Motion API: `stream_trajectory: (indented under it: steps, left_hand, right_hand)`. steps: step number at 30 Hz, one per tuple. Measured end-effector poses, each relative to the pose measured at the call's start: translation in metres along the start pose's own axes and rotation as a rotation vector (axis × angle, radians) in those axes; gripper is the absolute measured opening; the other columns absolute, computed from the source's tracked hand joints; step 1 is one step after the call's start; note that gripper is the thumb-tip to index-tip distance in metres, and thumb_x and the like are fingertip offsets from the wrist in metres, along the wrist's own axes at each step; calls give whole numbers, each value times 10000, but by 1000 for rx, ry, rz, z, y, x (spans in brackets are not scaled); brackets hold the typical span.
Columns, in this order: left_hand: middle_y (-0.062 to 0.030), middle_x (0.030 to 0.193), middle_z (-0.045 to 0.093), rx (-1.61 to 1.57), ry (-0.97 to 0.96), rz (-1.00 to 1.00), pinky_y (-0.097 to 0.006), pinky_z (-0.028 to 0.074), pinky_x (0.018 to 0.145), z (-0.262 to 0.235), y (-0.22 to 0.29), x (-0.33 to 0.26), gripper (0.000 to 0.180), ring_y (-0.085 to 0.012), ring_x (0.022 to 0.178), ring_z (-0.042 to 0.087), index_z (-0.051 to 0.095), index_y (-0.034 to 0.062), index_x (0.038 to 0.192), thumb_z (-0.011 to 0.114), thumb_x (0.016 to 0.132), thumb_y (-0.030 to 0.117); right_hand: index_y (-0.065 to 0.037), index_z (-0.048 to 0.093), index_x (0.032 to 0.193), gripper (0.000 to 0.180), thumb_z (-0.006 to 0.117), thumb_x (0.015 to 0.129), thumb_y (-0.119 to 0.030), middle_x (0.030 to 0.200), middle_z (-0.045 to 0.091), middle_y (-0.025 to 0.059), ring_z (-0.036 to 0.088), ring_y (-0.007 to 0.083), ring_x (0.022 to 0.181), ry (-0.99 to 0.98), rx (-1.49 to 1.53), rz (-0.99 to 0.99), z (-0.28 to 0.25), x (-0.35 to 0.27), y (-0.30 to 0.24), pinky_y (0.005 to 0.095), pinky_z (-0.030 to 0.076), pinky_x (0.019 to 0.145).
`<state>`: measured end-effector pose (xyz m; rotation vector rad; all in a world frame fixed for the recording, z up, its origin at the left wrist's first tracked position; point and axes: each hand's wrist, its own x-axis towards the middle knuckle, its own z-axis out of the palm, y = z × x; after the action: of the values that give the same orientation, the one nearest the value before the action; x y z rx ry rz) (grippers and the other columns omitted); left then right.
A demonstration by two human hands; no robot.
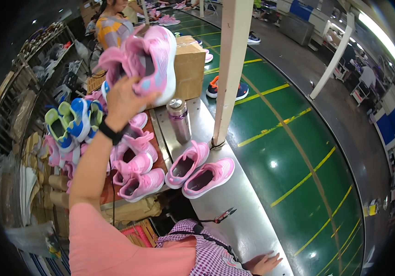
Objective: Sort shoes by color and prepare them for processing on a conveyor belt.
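Note:
My left hand (126, 101), with a black band at its wrist, is raised over the left bench and closed around a pair of pink sneakers (160, 60) with white soles. Down at the lower right, my right hand (266, 264) rests at the metal bench top (246, 221), its fingers apart and nothing in them. Two pink sneakers (209, 177) stand side by side on that bench. Between them and my right hand lie small thread snips (225, 215). More pink sneakers (144, 184) sit in a row on the brown-red board to the left.
A steel flask (179, 120) stands behind the paired sneakers. Blue-and-green sneakers (80, 119) are piled at the left, and a cardboard box (190, 66) stands farther back. A pale post (232, 69) rises beside the green conveyor belt (294, 184), which carries a dark sneaker (241, 90). Another person (112, 30) is beyond.

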<state>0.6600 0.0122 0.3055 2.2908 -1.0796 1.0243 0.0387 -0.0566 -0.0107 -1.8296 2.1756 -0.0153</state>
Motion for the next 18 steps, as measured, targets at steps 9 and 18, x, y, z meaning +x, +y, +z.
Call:
stream_trajectory:
  steps: [9,18]
  left_hand:
    - [-146,958,687,202,-276,-147,-394,506,767,128,-49,162,724,-284,918,659,658,114,1080,623,641,688]
    - [-134,1202,555,520,-413,-231,-489,226,1049,212,-86,174,795,-292,1191,456,448,243,1351,596,701,678]
  right_hand:
    - [9,310,1410,607,376,961,-393,1425,292,308,252,436,1336,-65,-83,-127,29,-5,-14,502,186,1111]
    - [20,305,1408,597,430,943,-334,1395,310,340,260,481,1308,43,-47,-129,42,-7,-15,532,182,1102]
